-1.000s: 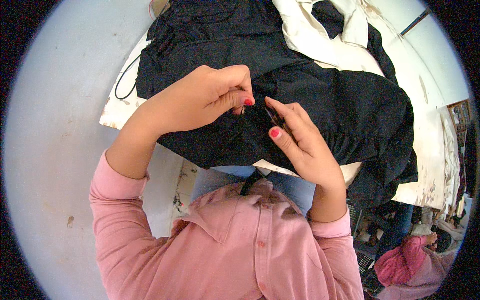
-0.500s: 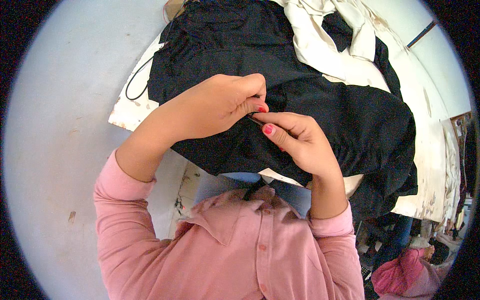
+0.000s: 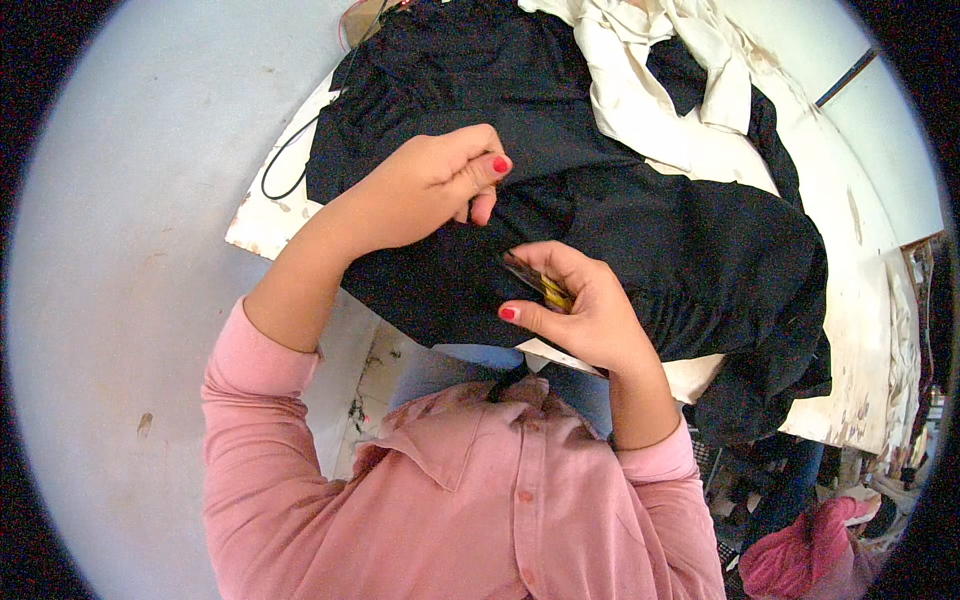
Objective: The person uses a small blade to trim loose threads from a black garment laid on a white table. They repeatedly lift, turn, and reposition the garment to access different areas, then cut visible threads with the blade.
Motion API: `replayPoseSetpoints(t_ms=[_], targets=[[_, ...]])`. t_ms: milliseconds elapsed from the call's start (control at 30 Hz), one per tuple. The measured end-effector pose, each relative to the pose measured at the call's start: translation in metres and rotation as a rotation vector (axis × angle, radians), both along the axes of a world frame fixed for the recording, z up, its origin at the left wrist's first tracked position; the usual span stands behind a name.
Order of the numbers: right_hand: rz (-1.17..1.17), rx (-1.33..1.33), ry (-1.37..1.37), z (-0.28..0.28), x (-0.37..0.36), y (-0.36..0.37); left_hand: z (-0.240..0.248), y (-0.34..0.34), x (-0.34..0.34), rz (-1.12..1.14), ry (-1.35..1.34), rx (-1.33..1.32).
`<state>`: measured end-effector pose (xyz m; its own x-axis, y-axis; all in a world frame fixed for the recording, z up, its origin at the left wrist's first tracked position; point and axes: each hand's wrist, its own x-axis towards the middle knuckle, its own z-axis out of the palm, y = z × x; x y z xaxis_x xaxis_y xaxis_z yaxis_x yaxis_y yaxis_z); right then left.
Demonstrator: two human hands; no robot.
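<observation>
Black cloth (image 3: 690,250) with gathers and folds lies spread before me, hanging off the near side of the table. Above its left part, my left hand (image 3: 435,190) is closed, its thumb pressed against the curled fingers; whatever they pinch is hidden or too small to make out. To the right and nearer to me, my right hand (image 3: 595,310) holds small thread snips (image 3: 553,292) with yellow on the handle. Their dark blades point up and left over the cloth, and the palm covers part of them. A gap separates the two hands.
Cream cloth (image 3: 630,110) is heaped on the far part of the white, chipped table (image 3: 835,400). A black cord (image 3: 265,188) loops over the left edge, beside a pale wall (image 3: 130,260). At the lower right another person's pink clothing (image 3: 800,555) shows.
My hands have come apart: the left moved up and left, the right down towards me. The right hand has loosened, so the yellow of the snips now shows.
</observation>
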<state>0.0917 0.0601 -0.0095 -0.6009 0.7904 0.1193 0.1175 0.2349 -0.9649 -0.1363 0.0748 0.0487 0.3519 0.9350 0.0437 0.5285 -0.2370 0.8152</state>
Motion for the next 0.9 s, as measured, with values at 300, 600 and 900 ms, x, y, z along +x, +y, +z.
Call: replayPoseSetpoints(t_ms=[300, 600, 900], targets=[[-0.113, -0.219, 0.129, 0.014, 0.034, -0.001, 0.006, -0.028, 0.001, -0.291, -0.473, -0.444], [-0.393, 0.813, 0.019, 0.037, 0.012, -0.036, 0.009, -0.041, 0.022, -0.154, -0.51, -0.379], [-0.299, 0.255, 0.035, 0.015, 0.014, -0.024, 0.003, -0.05, 0.029, -0.173, -0.418, -0.293]])
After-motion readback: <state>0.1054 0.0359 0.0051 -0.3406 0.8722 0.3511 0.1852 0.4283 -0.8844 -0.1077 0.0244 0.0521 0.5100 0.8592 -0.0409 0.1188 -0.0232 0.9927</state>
